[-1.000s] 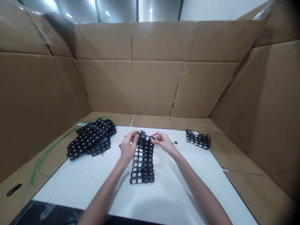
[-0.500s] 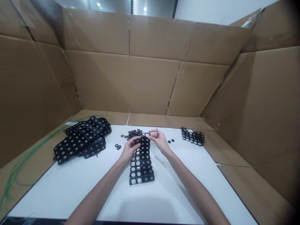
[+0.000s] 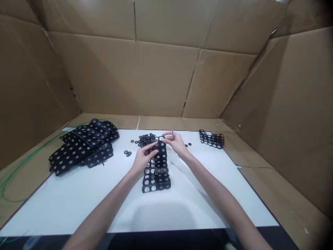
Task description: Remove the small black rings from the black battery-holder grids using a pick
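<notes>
A black plastic lattice strip of round cell holders lies lengthwise on the white table. My left hand rests across its upper part, with fingers pressing on the strip. My right hand is at the strip's far end, its fingertips close together near a thin dark loop. What those fingers pinch is too small to tell. Just beyond the strip lies a heap of small black rings.
A large pile of black holder panels with grey dots sits at the left, beside green wires. A smaller lattice piece stands at the far right. Cardboard walls surround the table on three sides.
The view has tilted down, so everything sits higher in the picture. My left hand has moved further over the strip, and my right hand has shifted slightly left.
</notes>
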`<state>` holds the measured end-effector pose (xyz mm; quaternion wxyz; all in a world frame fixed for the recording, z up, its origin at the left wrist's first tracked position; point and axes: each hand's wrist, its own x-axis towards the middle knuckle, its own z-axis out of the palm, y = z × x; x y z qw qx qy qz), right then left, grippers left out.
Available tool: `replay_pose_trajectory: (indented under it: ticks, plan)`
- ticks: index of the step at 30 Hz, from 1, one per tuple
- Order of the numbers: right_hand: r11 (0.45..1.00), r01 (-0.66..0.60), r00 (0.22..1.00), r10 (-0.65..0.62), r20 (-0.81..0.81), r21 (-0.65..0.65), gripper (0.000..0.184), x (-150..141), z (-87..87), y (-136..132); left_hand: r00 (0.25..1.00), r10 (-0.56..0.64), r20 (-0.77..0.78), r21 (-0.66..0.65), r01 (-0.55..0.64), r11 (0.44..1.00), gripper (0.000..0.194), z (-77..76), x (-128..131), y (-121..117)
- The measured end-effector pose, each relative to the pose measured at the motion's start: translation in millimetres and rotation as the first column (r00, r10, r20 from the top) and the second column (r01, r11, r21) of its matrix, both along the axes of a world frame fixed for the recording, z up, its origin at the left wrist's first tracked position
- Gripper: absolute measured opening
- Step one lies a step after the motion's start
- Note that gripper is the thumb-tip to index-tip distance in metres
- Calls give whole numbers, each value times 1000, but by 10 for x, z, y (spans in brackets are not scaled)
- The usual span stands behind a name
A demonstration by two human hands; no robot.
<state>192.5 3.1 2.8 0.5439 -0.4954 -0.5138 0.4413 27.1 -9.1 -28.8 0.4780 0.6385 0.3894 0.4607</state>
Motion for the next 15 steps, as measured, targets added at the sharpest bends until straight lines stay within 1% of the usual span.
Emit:
replay_pose_trajectory:
  ticks: [3,8,10,12,14,15]
  plan:
    - [1000,-16,1000,16,18,2,29,-12,6,-19,998,46,-49,0,-47,999,40,30,-20,-10]
    - [1000,-25,999,24,44,16,29,-20,9,-44,999,18,-43,-30,-20,999,42,50,-43,-12]
    - [999,-20,996,16,84,41,29,-12,17,-61,999,15,-32,-33,-16,999,44,51,-42,-15]
    - [995,25,984,-41,172,94,29,3,42,-91,1000,21,-21,-27,-21,999,45,50,-38,-17]
    - [980,107,954,-150,260,170,28,19,87,-142,999,40,-9,-15,-40,999,45,45,-37,-17]
    - [973,118,941,-174,290,199,29,25,116,-176,999,53,-5,-9,-53,999,45,42,-38,-15]
